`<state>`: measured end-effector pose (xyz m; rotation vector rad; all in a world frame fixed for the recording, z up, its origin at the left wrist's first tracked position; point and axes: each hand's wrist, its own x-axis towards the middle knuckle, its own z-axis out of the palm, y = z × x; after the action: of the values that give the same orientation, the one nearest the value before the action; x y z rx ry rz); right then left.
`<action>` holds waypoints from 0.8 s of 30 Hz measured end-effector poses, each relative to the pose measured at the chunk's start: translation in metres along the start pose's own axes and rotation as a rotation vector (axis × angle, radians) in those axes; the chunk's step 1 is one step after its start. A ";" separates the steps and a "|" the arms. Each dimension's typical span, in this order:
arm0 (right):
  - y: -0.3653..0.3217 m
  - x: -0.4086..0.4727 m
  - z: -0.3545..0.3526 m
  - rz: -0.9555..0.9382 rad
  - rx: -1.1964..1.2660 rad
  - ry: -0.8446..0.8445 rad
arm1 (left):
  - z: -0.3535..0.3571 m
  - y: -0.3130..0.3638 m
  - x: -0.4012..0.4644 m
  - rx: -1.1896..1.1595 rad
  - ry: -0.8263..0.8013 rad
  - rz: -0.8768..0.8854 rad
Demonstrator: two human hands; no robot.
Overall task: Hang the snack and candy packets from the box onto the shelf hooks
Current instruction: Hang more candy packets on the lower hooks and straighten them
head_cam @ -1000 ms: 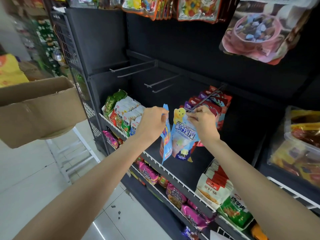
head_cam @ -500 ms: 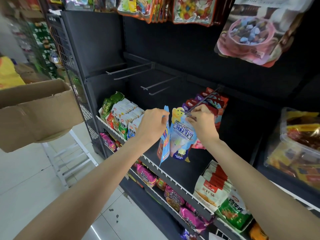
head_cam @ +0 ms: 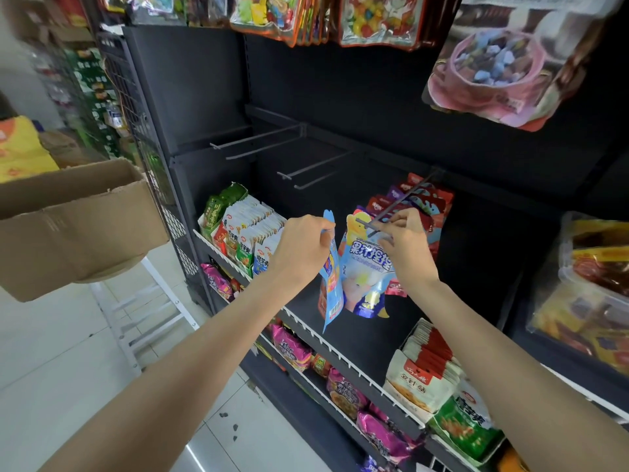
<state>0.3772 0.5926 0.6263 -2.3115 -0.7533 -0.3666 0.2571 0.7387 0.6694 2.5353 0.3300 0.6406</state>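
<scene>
My right hand [head_cam: 405,245] pinches the top of a light-blue candy packet [head_cam: 366,277] with a yellow duck-shaped header, right at the tip of a shelf hook [head_cam: 398,207]. Red and purple packets [head_cam: 430,206] hang further back on that hook. My left hand [head_cam: 303,248] grips the top of a second blue packet [head_cam: 332,270], seen edge-on, just left of the first. Two pairs of bare hooks [head_cam: 258,144] [head_cam: 316,168] jut out to the upper left. The cardboard box [head_cam: 71,226] sits at the left on a white stand.
Snack packs [head_cam: 243,229] fill the tray shelf [head_cam: 306,327] at left, more packs [head_cam: 429,379] at lower right. Large candy bags [head_cam: 493,63] hang overhead. Bagged goods [head_cam: 592,294] crowd the right edge. White stand [head_cam: 143,318] on the tiled floor.
The view has shifted slightly. My right hand has brought the duck packet's top up against the hook tip; my left hand stays beside it with the other packet.
</scene>
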 end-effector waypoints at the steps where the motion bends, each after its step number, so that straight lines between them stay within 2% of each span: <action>1: 0.003 0.002 0.001 -0.003 -0.045 0.005 | 0.000 0.001 0.001 0.003 0.000 -0.003; 9: 0.003 0.010 0.004 0.065 -0.157 0.115 | 0.002 0.005 0.006 -0.052 -0.037 -0.026; 12: 0.000 -0.005 0.007 -0.061 -0.271 0.202 | 0.008 0.004 0.006 -0.149 -0.090 -0.077; 15: -0.006 -0.027 0.004 -0.120 -0.137 0.284 | 0.015 0.005 0.003 -0.294 -0.128 -0.156; 17: -0.011 -0.037 0.002 -0.145 -0.051 0.232 | 0.021 0.008 0.002 -0.410 -0.136 -0.223; 21: -0.010 -0.034 -0.002 -0.088 -0.054 0.011 | 0.034 0.012 0.006 -0.550 -0.157 -0.303; 24: -0.014 -0.031 -0.009 -0.015 0.101 -0.068 | 0.040 0.014 0.009 -0.648 -0.147 -0.328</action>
<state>0.3431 0.5819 0.6264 -2.2335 -0.8049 -0.2520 0.2863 0.7138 0.6495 1.8424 0.3973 0.3531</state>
